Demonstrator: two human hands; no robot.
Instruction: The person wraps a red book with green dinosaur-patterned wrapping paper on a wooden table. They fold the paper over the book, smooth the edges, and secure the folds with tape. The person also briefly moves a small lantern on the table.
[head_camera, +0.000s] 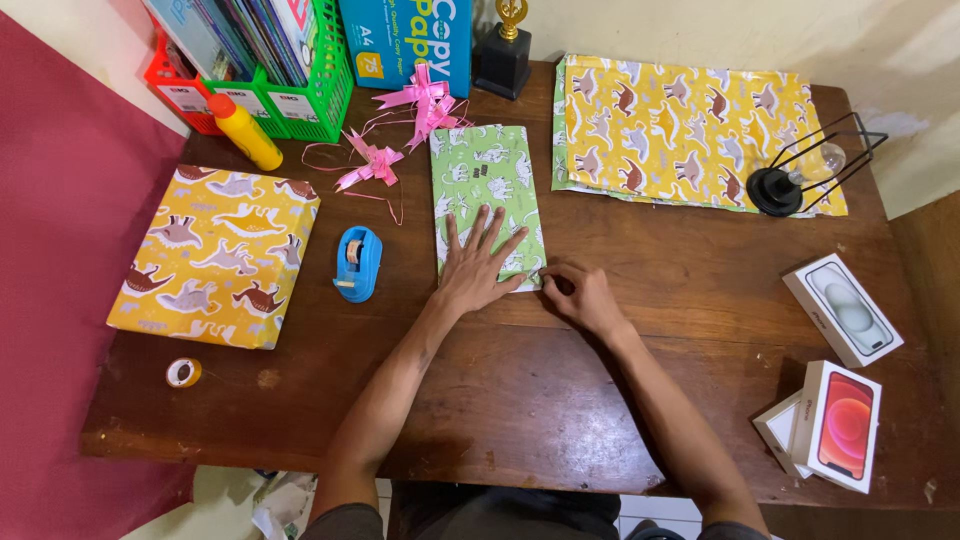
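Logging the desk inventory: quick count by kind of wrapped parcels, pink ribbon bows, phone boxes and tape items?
Wrapped parcels: 2, the green dinosaur-print parcel under both hands, the yellow dinosaur-print parcel.
Pink ribbon bows: 2.
Phone boxes: 3.
Tape items: 2, the blue tape dispenser, the small tape roll.
Total: 9.

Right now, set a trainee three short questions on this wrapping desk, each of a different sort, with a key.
1. True or false: the left hand lies flat on the green dinosaur-print parcel.
2. What lies on the wooden table just left of that parcel? A) blue tape dispenser B) scissors C) stapler
3. Fill in: the right hand's fingers pinch the parcel's near ____ corner.

Key: 1 true; 2 A; 3 right. The yellow wrapped parcel at far left is untouched.
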